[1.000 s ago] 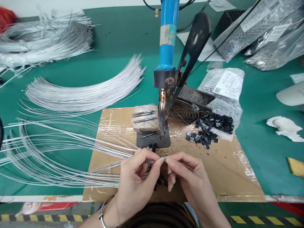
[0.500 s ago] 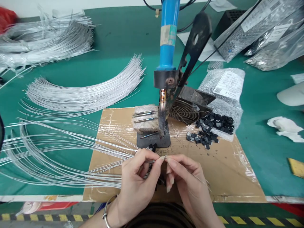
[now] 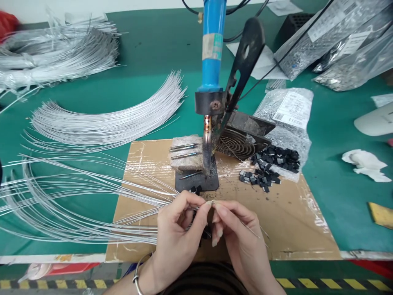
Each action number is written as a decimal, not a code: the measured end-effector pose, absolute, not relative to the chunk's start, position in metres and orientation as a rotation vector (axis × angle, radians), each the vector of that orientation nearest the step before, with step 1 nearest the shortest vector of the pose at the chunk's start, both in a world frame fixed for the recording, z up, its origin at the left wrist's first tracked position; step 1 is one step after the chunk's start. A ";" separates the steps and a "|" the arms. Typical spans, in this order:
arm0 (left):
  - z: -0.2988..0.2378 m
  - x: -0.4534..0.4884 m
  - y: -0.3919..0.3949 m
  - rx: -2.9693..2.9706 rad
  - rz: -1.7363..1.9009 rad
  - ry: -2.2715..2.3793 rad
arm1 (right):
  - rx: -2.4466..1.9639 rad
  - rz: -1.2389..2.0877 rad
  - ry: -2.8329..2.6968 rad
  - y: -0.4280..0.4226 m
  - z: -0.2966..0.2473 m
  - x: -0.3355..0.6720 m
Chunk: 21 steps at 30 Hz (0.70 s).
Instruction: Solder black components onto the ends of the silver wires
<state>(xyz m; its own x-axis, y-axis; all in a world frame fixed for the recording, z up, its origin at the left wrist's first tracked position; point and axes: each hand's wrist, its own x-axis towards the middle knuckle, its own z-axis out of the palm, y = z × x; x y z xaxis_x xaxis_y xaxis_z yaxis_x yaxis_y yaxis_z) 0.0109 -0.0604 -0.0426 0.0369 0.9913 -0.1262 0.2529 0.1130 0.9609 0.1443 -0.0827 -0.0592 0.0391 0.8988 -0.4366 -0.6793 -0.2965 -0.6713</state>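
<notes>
Wire (image 3: 213,203) between left fingers (image 3: 204,211) and right fingers (image 3: 223,211)

"What's different from a second ago?"
"The right hand (image 3: 245,235) has angled inward, its forearm too, so the two hands are slightly closer."
"And the left hand (image 3: 179,229)?"
"Edged rightward, bringing its bracelet (image 3: 135,278) along."
"Anything else?"
"The thin wires (image 3: 251,230) have shifted against the right hand."
</notes>
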 end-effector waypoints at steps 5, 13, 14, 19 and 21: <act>-0.044 0.012 -0.061 1.305 0.956 1.390 | -1.018 1.585 -0.299 -0.080 -0.058 0.142; -0.042 0.008 -0.052 1.389 0.961 1.445 | -1.405 1.070 -0.693 -0.085 -0.059 0.190; -0.042 0.007 -0.051 1.385 0.965 1.447 | -1.523 0.853 -0.804 -0.086 -0.062 0.204; -0.040 0.005 -0.050 1.382 0.963 1.417 | -2.021 0.207 -1.219 -0.081 -0.081 0.258; -0.039 0.005 -0.050 1.409 0.963 1.430 | -2.006 0.167 -1.333 -0.078 -0.085 0.261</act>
<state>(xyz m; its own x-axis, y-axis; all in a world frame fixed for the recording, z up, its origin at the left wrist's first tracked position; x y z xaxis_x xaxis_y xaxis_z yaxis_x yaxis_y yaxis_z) 0.0045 -0.0503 -0.0394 0.0349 0.9971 -0.0682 0.3110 0.0540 0.9489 0.2611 -0.0781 -0.0847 0.4590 0.8476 0.2663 0.7555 -0.2146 -0.6190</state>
